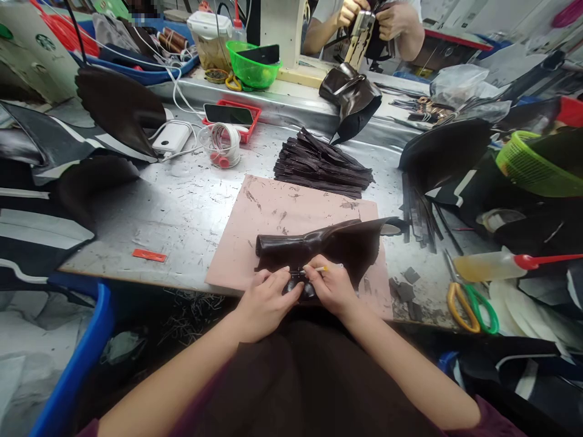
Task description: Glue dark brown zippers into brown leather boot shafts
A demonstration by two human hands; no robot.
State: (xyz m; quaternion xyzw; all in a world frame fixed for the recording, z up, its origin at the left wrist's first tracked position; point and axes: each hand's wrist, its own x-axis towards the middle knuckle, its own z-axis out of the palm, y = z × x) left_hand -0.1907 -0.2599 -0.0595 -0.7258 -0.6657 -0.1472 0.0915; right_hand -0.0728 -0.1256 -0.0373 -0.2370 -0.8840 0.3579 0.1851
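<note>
A dark brown leather piece [341, 246] lies folded on the pink board [232, 243] at the table's front edge. My left hand [268, 297] presses its fingers on the leather's near edge, with thumb and fingertips close together. Beside it on the right, my right hand [330, 282] pinches a thin pen-like tool with a pale yellow part [321, 268]. The tool's tip points left, towards my left fingertips, over the leather. What lies under my left fingers is partly hidden.
Dark leather strips [321, 161] lie behind the board. Scissors [464, 300] and a red-tipped bottle [487, 267] are at right; an orange strip [149, 255] is at left. A phone [228, 114] rests on a red basket [255, 115]. Across the table another person's hands [392, 21] work.
</note>
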